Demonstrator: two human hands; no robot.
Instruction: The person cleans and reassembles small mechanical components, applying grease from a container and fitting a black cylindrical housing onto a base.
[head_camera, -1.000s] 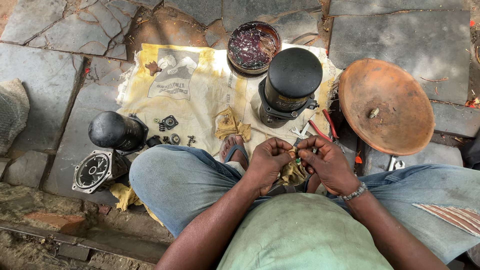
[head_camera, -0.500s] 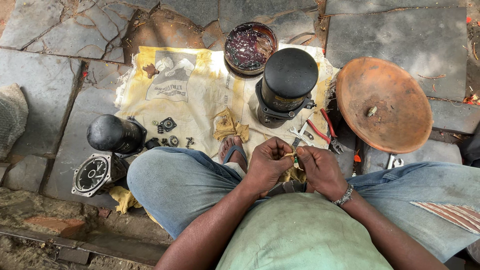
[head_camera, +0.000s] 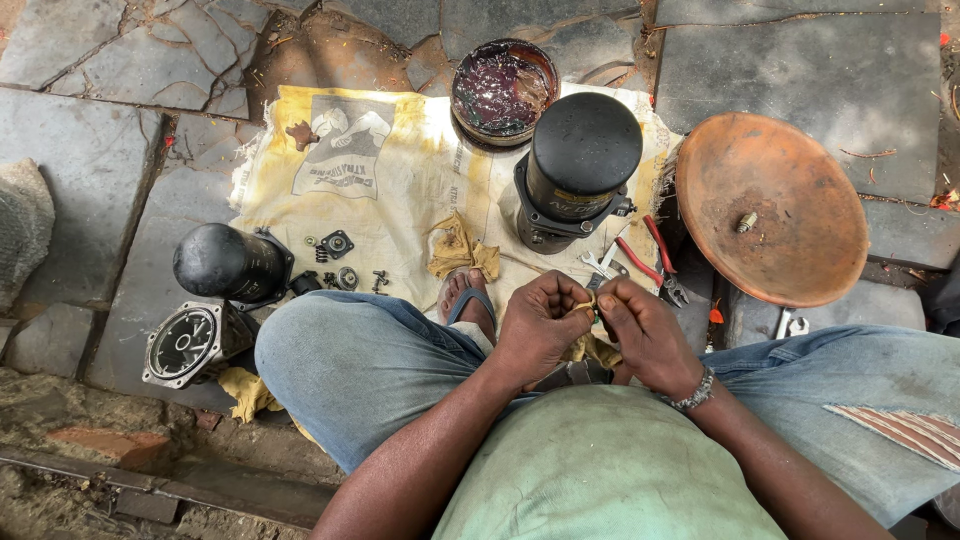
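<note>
left hand and right hand pinch one small part between fingertips, held over the lap — close to the eyes for fine work | black cylinder just beyond the hands, upright on the cloth | tin behind the cylinder holds dark grease | rusty dish right of the cylinder holds one bolt

Pale yellow sack cloth with faded grey-green print; black cylinder housing on its right part, yellow band on side; tin behind it, dark purple-brown grease; rust-orange pan right of cloth; red-handled pliers between; black motor part off cloth's left corner; faded blue jeans; grey stone slabs
</note>
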